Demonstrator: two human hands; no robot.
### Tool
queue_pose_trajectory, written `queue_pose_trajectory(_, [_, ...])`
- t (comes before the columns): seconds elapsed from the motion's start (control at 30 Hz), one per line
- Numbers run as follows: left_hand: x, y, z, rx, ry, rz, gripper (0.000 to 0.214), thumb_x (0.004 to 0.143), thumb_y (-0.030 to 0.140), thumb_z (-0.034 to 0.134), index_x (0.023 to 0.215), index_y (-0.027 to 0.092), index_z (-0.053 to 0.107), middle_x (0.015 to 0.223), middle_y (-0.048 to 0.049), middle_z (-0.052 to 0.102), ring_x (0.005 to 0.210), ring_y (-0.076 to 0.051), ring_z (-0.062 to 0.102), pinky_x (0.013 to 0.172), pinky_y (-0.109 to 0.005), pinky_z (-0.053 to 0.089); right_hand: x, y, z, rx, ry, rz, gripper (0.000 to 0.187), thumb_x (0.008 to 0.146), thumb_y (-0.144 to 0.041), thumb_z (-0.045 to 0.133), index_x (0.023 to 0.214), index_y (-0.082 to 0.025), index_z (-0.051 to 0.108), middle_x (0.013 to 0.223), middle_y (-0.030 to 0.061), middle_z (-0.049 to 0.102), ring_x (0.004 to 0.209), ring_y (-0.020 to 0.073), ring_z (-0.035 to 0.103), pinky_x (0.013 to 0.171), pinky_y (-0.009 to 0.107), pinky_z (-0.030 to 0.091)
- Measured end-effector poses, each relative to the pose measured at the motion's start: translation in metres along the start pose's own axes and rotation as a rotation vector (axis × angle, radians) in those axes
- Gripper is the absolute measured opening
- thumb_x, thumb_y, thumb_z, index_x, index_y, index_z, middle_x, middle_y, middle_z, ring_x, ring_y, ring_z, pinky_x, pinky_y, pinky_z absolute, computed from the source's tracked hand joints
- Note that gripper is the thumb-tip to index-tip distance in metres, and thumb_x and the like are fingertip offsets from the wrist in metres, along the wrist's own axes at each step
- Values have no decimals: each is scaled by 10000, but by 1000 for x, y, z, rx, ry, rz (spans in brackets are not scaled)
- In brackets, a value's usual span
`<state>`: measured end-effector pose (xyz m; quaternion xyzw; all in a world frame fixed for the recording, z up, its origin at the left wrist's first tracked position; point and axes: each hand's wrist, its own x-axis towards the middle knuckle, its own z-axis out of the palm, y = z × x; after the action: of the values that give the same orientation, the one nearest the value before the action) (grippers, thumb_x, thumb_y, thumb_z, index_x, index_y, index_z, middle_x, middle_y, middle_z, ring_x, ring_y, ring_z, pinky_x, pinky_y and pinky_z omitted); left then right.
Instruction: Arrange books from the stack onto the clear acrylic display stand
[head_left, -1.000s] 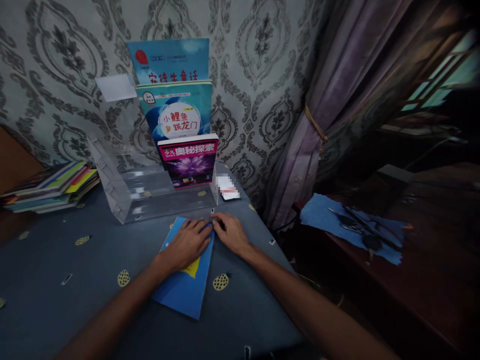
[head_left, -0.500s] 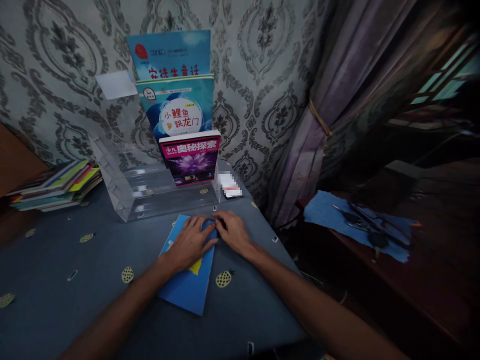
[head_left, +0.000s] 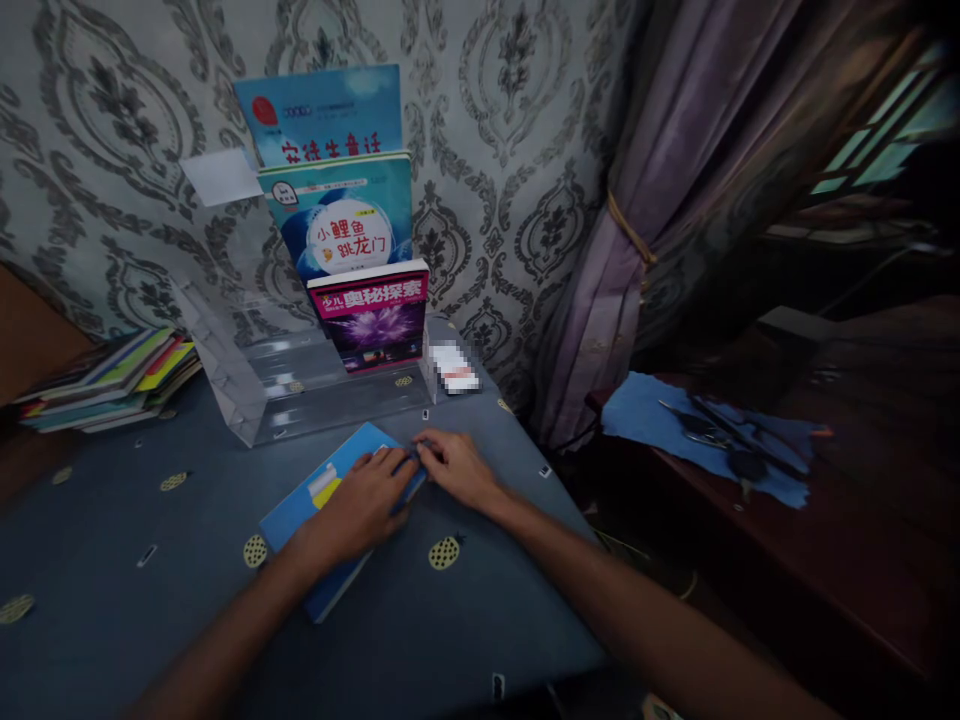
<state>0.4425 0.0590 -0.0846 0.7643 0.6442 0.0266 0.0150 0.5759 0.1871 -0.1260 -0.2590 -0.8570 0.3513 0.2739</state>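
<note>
A blue book point(head_left: 294, 507) with a yellow patch on its cover lies turned at a slant on the table. Across its upper part rests my left hand point(head_left: 367, 500), fingers stretched out flat on the cover and hiding much of it. My right hand point(head_left: 459, 468) is at the book's far right corner, thumb and bent fingers closed on that corner. Just beyond stands a clear stepped rack point(head_left: 225, 375). On its right side are a purple-and-black book point(head_left: 379, 318), a teal book point(head_left: 349, 232) and, highest, a light blue book point(head_left: 322, 110).
A pile of books point(head_left: 112, 380) lies at the left by the wall. Right of the rack is a blurred-out phone-like item point(head_left: 454, 368). Beyond the table's right edge, a blue cloth point(head_left: 637, 415) with dark tools lies on a dark red surface. A tied curtain point(head_left: 600, 280) hangs behind.
The blue book has turned clockwise under my hands, its near end swinging to the left. My left hand turned with it; my right hand stayed by the corner. The view shifted slightly.
</note>
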Motion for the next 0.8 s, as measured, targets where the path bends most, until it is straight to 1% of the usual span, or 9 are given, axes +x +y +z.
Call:
queue_pose_trajectory(0.07, [1, 7, 5, 69, 19, -90, 398, 917, 218, 591, 1307, 168, 527, 1310, -137, 594, 1240, -305, 539, 1046, -477, 459, -2, -3, 2, -21, -8, -14, 234, 922, -200, 533, 1031, -222, 739, 569, -37, 639, 510, 138, 550, 558, 239, 388])
queue_pose_trajectory(0.13, [4, 15, 9, 147, 35, -167, 287, 940, 236, 559, 1211, 143, 578, 1217, -154, 629, 1161, -315, 580, 966, -469, 504, -3, -4, 3, -54, 2, -2, 244, 923, -204, 535, 1049, -221, 743, 569, -31, 641, 501, 142, 535, 554, 245, 379])
queue_pose_trajectory(0.2, [7, 21, 11, 202, 45, -202, 219, 956, 242, 531, 1130, 132, 607, 1133, -158, 651, 1088, -311, 603, 909, -456, 527, -2, -3, 2, -68, 19, 26, 252, 928, -212, 530, 1065, -204, 742, 568, -24, 640, 500, 148, 531, 551, 250, 376])
queue_pose_trajectory(0.27, [8, 24, 11, 228, 43, -206, 201, 967, 241, 517, 1087, 118, 621, 1104, -167, 661, 1072, -310, 608, 889, -443, 535, 1, 0, -2, -57, 44, 55, 255, 933, -219, 523, 1073, -184, 734, 557, -24, 632, 501, 151, 534, 551, 251, 380])
queue_pose_trajectory(0.37, [8, 24, 10, 233, 39, -199, 209, 979, 239, 502, 1065, 98, 631, 1117, -188, 664, 1088, -316, 609, 884, -437, 540, 5, 4, -6, 14, 72, 69, 256, 940, -217, 507, 1083, -181, 716, 543, -37, 621, 508, 144, 551, 569, 241, 405])
queue_pose_trajectory(0.47, [8, 23, 10, 228, 45, -194, 230, 989, 244, 491, 1075, 87, 636, 1148, -205, 663, 1119, -325, 608, 889, -440, 545, 6, 8, -6, 104, 95, 66, 256, 939, -204, 494, 1094, -183, 697, 586, -37, 654, 528, 131, 574, 598, 232, 434])
queue_pose_trajectory(0.57, [8, 23, 12, 220, 47, -200, 257, 997, 243, 482, 1107, 70, 637, 1176, -224, 660, 1165, -336, 598, 903, -447, 546, 7, 9, -5, 147, 123, 62, 246, 936, -203, 493, 1084, -178, 688, 634, -22, 685, 564, 132, 601, 617, 234, 450])
queue_pose_trajectory(0.8, [8, 22, 18, 206, 80, -176, 291, 1015, 210, 418, 1131, 55, 635, 1200, -254, 657, 1198, -360, 584, 915, -489, 541, 7, 11, -4, 179, 113, 66, 235, 949, -219, 491, 1087, -195, 680, 673, -11, 706, 621, 145, 652, 650, 247, 487])
